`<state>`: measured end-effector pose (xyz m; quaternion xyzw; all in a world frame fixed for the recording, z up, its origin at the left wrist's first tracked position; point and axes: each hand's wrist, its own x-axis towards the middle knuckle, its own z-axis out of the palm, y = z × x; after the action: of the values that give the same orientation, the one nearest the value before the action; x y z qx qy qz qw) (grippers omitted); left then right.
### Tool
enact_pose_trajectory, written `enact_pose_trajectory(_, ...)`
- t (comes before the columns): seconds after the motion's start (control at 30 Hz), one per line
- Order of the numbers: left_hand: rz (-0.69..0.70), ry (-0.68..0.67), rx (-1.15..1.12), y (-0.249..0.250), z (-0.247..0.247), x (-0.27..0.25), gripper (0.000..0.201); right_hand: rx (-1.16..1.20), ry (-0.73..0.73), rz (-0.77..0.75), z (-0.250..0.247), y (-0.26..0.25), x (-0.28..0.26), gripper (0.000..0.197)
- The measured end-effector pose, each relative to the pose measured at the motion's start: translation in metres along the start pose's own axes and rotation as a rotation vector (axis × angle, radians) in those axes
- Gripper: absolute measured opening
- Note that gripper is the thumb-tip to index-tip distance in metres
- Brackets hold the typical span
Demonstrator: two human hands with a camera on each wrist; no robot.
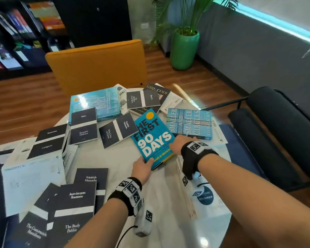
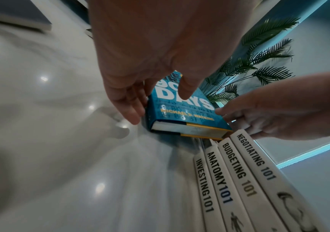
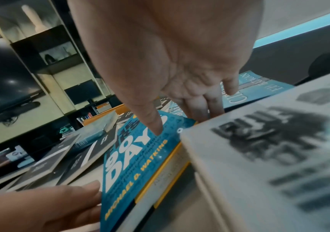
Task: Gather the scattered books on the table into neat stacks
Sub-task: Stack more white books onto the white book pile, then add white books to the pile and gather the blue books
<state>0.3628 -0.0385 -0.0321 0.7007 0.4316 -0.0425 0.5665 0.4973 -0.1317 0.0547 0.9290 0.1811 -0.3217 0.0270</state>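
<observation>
Near the middle of the glossy white table (image 1: pixel 161 194), between two hands: a blue hardback book (image 1: pixel 153 136), flat, cover up, angled toward the far left. At its near left corner, left hand (image 1: pixel 143 168), fingers (image 2: pixel 128 100) fairly straight along the spine edge, thumb (image 2: pixel 187 84) laid on the cover, so a light pinch on that corner. At its right edge, right hand (image 1: pixel 179 144), thumb (image 3: pixel 152 120) pressing the cover, fingers (image 3: pixel 205 105) reaching down past the page edge; whether curled under the book, cannot tell.

Glossy dust jacket, white block letters "THE FIRST 90 DAYS", black for "THE FIRST", yellow author line "MICHAEL D. WATKINS", yellow disc at the far corner, yellow boards showing around cream page edges.

Just right of it, a pale blue paperback (image 1: pixel 190 123), "SMALLER AND SMALLER CIRCLES". Near right, a stack of white books (image 2: pixel 239 180), spines reading "INVESTING 101", "ANATOMY 101", "BUDGETING 101", "NEGOTIATING 101". Left and far, scattered matte black paperbacks with white bands (image 1: pixel 83 125): "Plato, Socrates' Defence", "Friedrich Nietzsche", "Jean-Jacques Rousseau, The Body Politic", "The Communist Manifesto". Far right, a dark cover reading "GIRL CODE" (image 1: pixel 157 92).
</observation>
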Motion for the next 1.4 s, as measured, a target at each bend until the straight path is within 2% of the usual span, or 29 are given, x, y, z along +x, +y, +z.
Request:
enact_pose_trajectory(0.1,-0.022,0.006,0.001,-0.008,-0.005,0.006,0.045,-0.08,-0.02,0.023,0.007,-0.012,0.004,0.033)
enact_pose_trajectory(0.2,-0.034,0.09,-0.042,-0.008,-0.017,0.005,0.049,-0.064,0.123,-0.032,0.021,-0.018,-0.007,0.04)
enact_pose_trajectory(0.27,-0.022,0.156,-0.052,-0.008,-0.028,0.002,0.058,-0.043,0.256,-0.086,0.034,-0.023,-0.018,0.046)
enact_pose_trajectory(0.33,-0.026,0.175,-0.052,-0.006,-0.041,-0.005,0.068,-0.021,0.323,-0.07,0.047,-0.032,-0.033,0.051)
enact_pose_trajectory(0.4,-0.032,0.169,-0.04,-0.004,-0.054,-0.013,0.071,0.06,0.309,-0.051,0.062,-0.04,-0.044,0.05)
enact_pose_trajectory(0.6,-0.01,0.146,0.117,-0.019,-0.081,-0.051,0.07,0.624,0.072,-0.008,0.124,-0.053,-0.061,0.059)
enact_pose_trajectory(0.73,-0.021,0.122,0.233,-0.041,-0.077,-0.073,0.072,0.748,0.071,-0.005,0.151,-0.048,-0.075,0.06)
enact_pose_trajectory(0.87,-0.032,0.094,0.37,-0.055,-0.074,-0.087,0.07,0.725,0.073,0.027,0.165,-0.043,-0.088,0.053)
enact_pose_trajectory(1.0,-0.026,0.087,0.53,-0.06,-0.077,-0.089,0.066,0.546,0.096,0.004,0.163,-0.039,-0.093,0.041)
enact_pose_trajectory(1.1,-0.051,0.069,0.583,-0.059,-0.082,-0.085,0.063,0.451,0.033,-0.042,0.151,-0.036,-0.094,0.032)
enact_pose_trajectory(1.2,-0.074,0.045,0.532,-0.057,-0.083,-0.084,0.061,0.496,-0.011,-0.066,0.136,-0.032,-0.096,0.029)
enact_pose_trajectory(1.27,-0.074,0.057,0.561,-0.055,-0.081,-0.084,0.062,0.556,-0.002,-0.085,0.122,-0.027,-0.101,0.034)
enact_pose_trajectory(1.33,-0.008,0.097,0.607,-0.048,-0.077,-0.085,0.062,0.649,0.039,-0.087,0.102,-0.019,-0.105,0.042)
enact_pose_trajectory(1.4,0.09,0.138,0.629,-0.033,-0.07,-0.084,0.061,0.712,0.107,-0.088,0.072,-0.008,-0.106,0.039)
